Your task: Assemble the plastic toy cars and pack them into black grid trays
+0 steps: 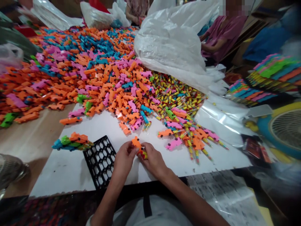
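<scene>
My left hand (124, 158) pinches an orange toy car (136, 142) just above the white board (77, 175). Close against it, my right hand (154, 160) has its fingers closed on a small yellow and red tube (143, 154), which meets the car's lower end; whether the two are joined I cannot tell. Left of my hands lies a black honeycomb rack (101, 161), with a row of orange, green and blue toy cars (72, 141) on yellow tubes at its far left corner. On the right, a loose group of toy cars with tubes (196, 138) lies on the board.
A wide heap of toy cars (94, 72) covers the table's far side. Yellow tubes (181, 94) spill out by a big clear plastic bag (171, 47). A fan (284, 125) and filled racks (272, 72) stand to the right. A person in pink (221, 37) sits across.
</scene>
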Demonstrator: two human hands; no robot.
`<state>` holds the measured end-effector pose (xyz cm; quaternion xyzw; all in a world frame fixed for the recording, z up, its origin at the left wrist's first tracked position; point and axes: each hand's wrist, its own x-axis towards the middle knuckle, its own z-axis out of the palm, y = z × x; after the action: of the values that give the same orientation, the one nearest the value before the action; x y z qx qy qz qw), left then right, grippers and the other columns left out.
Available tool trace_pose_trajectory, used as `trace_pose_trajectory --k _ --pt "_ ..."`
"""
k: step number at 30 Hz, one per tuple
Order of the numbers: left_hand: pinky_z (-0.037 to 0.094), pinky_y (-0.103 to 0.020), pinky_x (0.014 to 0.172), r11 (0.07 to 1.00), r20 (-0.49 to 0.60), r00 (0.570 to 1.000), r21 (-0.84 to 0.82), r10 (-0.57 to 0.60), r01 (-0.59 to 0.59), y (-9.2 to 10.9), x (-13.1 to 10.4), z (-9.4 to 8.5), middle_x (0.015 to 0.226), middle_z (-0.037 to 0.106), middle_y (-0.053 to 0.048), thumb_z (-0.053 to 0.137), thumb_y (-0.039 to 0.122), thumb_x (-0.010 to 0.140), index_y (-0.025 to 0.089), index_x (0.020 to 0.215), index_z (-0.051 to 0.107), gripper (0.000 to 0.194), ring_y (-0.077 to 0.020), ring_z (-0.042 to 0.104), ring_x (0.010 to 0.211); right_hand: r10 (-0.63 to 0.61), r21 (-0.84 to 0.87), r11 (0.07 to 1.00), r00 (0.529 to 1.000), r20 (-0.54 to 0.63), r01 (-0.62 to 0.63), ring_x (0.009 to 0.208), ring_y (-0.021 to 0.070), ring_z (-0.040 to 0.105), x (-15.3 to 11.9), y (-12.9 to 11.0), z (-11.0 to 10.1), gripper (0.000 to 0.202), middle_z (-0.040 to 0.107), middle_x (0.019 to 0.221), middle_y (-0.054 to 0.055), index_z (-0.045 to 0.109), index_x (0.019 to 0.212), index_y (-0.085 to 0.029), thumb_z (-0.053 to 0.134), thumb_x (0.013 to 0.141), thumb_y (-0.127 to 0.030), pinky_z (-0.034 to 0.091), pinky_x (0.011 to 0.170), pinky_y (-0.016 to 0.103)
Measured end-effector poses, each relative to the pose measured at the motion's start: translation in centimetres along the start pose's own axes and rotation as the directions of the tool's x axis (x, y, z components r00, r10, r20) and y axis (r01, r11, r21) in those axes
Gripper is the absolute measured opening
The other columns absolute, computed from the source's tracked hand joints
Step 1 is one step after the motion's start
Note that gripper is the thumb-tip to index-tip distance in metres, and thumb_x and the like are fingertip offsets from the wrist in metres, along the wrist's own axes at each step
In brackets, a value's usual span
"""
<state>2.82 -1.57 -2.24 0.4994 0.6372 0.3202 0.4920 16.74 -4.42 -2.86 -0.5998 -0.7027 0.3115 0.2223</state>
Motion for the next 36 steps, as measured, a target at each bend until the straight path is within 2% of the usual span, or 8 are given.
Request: trace_pose_trajectory --k 3,6,8,11,18,25,32,36 --pt "0.05 -0.033 0.078 0.998 0.077 0.997 -0.057 0.014 -0.009 0.8 -0.6 0.2 0.086 0.07 -0.003 0.055 0.045 0.079 0.019 0.095 0.065 0.031 -0.0199 0.064 0.083 -0.082 0.258 0.963 0.996 0.026 0.073 0.099 0.0198 0.062 -0.7 0.1 -0.8 0.035 0.062 0.113 0.008 0.042 0.12 -0.021 0.058 0.089 -0.024 0.05 0.083 0.032" --pt "0.05 -0.031 0.078 0.997 0.046 0.996 -0.02 0.079 -0.079 1.3 -1.2 0.0 0.088 0.07 -0.002 0.05 0.044 0.084 0.02 0.103 0.062 0.032 -0.0186 0.065 0.083 -0.088 0.355 0.931 0.996 -0.003 0.083 0.087 0.0164 0.061 -0.9 0.5 -2.7 0.026 0.061 0.1 0.004 0.044 0.113 -0.021 0.055 0.091 -0.028 0.05 0.077 0.029" --pt "0.049 -0.031 0.082 0.978 0.043 0.981 0.083 0.191 -0.194 1.4 -1.4 -0.3 0.097 0.07 -0.003 0.05 0.041 0.086 0.021 0.105 0.062 0.03 -0.019 0.065 0.09 -0.139 0.309 0.939 0.988 -0.067 0.153 0.086 0.0161 0.058 -0.6 1.0 -4.1 0.014 0.058 0.096 0.005 0.049 0.106 -0.02 0.051 0.094 -0.028 0.049 0.077 0.029" --pt "0.048 -0.031 0.086 0.916 0.108 0.936 0.195 0.336 -0.351 1.3 -1.6 -0.6 0.104 0.069 -0.004 0.05 0.038 0.087 0.023 0.104 0.064 0.026 -0.0187 0.063 0.097 -0.25 0.2 0.943 0.963 -0.099 0.266 0.09 0.0172 0.057 0.0 2.0 -5.7 0.012 0.06 0.096 0.006 0.057 0.103 -0.021 0.051 0.095 -0.027 0.048 0.08 0.03" --pt "0.049 -0.031 0.083 0.862 0.191 0.898 0.258 0.397 -0.436 1.5 -2.1 -0.2 0.096 0.071 -0.004 0.048 0.034 0.089 0.021 0.103 0.065 0.025 -0.0183 0.064 0.09 -0.366 0.09 0.922 0.924 -0.109 0.376 0.093 0.0189 0.06 0.6 3.3 -5.5 0.018 0.064 0.098 0.008 0.06 0.111 -0.021 0.051 0.095 -0.024 0.05 0.08 0.031" --pt "0.05 -0.032 0.085 0.869 0.23 0.906 0.277 0.354 -0.41 1.8 -2.0 -0.3 0.097 0.071 -0.005 0.049 0.033 0.087 0.022 0.101 0.065 0.024 -0.0195 0.064 0.09 -0.403 0.071 0.909 0.91 -0.099 0.41 0.097 0.0189 0.059 0.5 3.7 -5.6 0.023 0.064 0.102 0.008 0.059 0.114 -0.022 0.05 0.094 -0.016 0.051 0.082 0.032" --pt "0.046 -0.03 0.082 0.929 0.279 0.936 0.239 0.214 -0.284 2.5 -2.1 -0.3 0.098 0.071 -0.003 0.048 0.036 0.085 0.022 0.101 0.065 0.027 -0.0194 0.063 0.091 -0.418 0.027 0.906 0.902 -0.111 0.423 0.094 0.0184 0.059 0.5 3.9 -5.5 0.027 0.064 0.098 0.008 0.062 0.11 -0.021 0.047 0.092 -0.008 0.051 0.081 0.032" --pt "0.044 -0.028 0.075 0.946 0.319 0.939 0.243 0.132 -0.215 3.0 -2.3 -0.2 0.088 0.07 -0.001 0.046 0.039 0.085 0.022 0.098 0.065 0.028 -0.0182 0.061 0.081 -0.451 0.031 0.889 0.884 -0.126 0.458 0.091 0.0181 0.06 0.4 4.1 -5.2 0.025 0.064 0.095 0.008 0.063 0.108 -0.021 0.047 0.092 -0.01 0.051 0.078 0.031"
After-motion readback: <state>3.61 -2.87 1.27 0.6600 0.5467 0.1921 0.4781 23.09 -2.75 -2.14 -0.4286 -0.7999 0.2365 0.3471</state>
